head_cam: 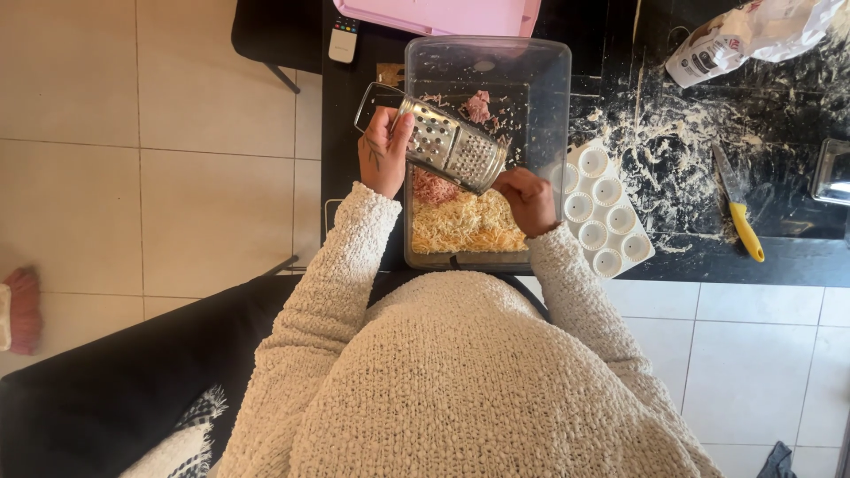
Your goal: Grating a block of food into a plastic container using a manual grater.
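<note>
Cream knit sleeves nearest | left hand [382,152] clamps metal box grater [450,143] tilted over clear plastic tub [549,88] at black worktop's [708,257] near edge | right hand [529,198] fisted at grater's lower end, contents hidden | step: grating, shredded yellow cheese [467,223] piled below | next: likely steady tilt, firm strokes.

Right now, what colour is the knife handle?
Yellow; the knife handle shows best in the head view.

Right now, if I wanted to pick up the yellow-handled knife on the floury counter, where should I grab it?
Grip the knife by its yellow handle, coming from above at the counter's near edge. It lies flat with the blade pointing away into the flour, so the handle end is nearest, thicker and safe to close on.
</note>
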